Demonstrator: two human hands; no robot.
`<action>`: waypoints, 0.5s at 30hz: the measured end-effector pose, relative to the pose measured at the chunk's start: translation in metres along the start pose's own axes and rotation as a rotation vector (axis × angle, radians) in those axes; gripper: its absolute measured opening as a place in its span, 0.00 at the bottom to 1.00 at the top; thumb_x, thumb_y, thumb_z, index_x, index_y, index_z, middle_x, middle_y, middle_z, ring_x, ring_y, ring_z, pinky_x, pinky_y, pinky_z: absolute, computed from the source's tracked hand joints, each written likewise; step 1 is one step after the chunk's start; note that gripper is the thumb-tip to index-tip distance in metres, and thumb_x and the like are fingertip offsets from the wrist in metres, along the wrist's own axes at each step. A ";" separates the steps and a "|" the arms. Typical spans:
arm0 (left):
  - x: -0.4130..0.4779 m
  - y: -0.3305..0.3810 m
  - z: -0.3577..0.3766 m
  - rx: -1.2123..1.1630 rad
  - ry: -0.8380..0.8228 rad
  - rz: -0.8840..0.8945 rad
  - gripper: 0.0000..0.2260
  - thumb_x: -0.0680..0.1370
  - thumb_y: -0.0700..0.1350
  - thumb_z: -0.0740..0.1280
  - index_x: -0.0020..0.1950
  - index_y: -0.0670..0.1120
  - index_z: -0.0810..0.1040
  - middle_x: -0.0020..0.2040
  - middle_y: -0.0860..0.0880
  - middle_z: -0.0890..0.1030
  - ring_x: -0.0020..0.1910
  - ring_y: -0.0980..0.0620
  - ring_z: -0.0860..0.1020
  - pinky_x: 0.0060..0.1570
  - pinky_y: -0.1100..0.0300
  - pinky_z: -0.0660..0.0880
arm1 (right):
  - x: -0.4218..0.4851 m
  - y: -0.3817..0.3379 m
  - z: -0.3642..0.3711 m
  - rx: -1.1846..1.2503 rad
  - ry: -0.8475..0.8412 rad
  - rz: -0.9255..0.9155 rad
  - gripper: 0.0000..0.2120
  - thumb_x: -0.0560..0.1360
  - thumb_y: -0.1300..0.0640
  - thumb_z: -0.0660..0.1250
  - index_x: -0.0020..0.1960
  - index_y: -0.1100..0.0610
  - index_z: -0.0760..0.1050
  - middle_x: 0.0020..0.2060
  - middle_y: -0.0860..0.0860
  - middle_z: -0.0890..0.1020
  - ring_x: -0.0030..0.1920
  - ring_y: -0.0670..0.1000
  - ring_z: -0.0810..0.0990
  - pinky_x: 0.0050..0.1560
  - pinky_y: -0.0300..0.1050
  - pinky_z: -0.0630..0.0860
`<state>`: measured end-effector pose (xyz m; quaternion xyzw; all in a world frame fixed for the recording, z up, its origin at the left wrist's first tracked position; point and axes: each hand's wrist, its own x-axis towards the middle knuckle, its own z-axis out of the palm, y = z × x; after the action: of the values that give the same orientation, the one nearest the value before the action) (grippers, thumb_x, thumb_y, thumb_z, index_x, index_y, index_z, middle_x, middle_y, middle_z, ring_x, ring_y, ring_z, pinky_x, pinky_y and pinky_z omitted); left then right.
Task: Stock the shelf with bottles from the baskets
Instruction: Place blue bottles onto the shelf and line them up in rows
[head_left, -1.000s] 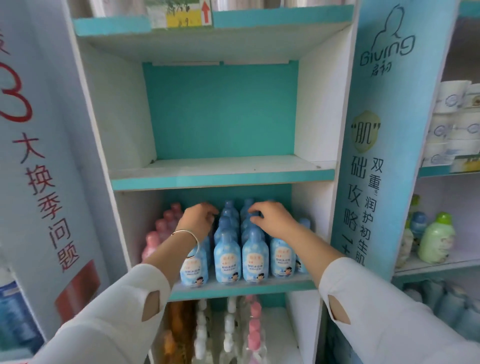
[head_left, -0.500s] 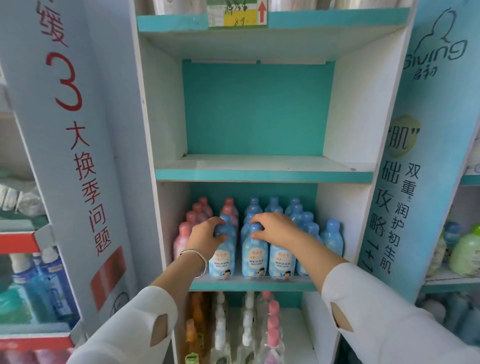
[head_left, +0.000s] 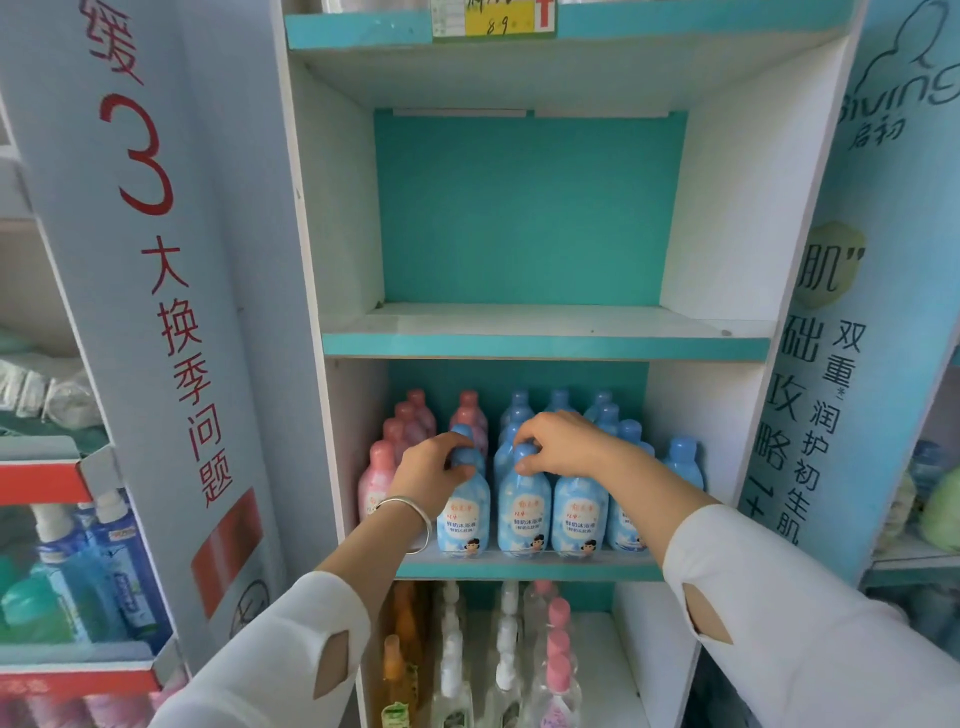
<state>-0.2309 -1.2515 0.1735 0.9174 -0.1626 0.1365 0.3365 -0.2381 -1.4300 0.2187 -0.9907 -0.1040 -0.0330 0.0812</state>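
On the middle shelf stand rows of blue bottles and, at its left, pink bottles. My left hand grips the cap of the front-left blue bottle. Beside it, my right hand curls its fingers round the cap of the neighbouring front blue bottle. Both bottles stand upright on the shelf. No basket is in view.
The shelf above holds nothing. Below stand clear, orange and pink-capped pump bottles. Tall printed side panels flank the unit. More bottles fill a red rack at the left and shelves at the right.
The camera has swung left and closer. Both hands came forward from the bottles further back onto the caps of the front-row blue bottles.
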 end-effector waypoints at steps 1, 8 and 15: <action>0.000 0.000 0.000 -0.002 -0.004 0.002 0.13 0.75 0.40 0.66 0.60 0.44 0.77 0.51 0.42 0.81 0.52 0.42 0.78 0.51 0.56 0.71 | 0.000 0.000 -0.001 0.006 -0.002 -0.007 0.11 0.73 0.50 0.68 0.36 0.49 0.68 0.31 0.44 0.68 0.42 0.51 0.69 0.44 0.42 0.61; 0.001 -0.002 -0.004 0.020 -0.035 0.022 0.14 0.76 0.41 0.66 0.62 0.44 0.77 0.53 0.42 0.81 0.52 0.43 0.78 0.50 0.59 0.70 | 0.000 -0.001 -0.008 0.034 -0.025 -0.042 0.14 0.73 0.52 0.70 0.56 0.56 0.78 0.33 0.45 0.71 0.42 0.49 0.72 0.42 0.41 0.64; 0.003 -0.002 -0.004 0.040 -0.015 0.032 0.14 0.76 0.42 0.66 0.62 0.45 0.77 0.53 0.42 0.81 0.51 0.43 0.77 0.48 0.60 0.70 | -0.002 0.000 -0.007 0.047 -0.017 -0.022 0.11 0.72 0.52 0.70 0.49 0.58 0.78 0.30 0.47 0.70 0.38 0.50 0.70 0.32 0.40 0.62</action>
<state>-0.2282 -1.2480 0.1765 0.9223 -0.1767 0.1384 0.3146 -0.2401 -1.4319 0.2252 -0.9876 -0.1165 -0.0230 0.1030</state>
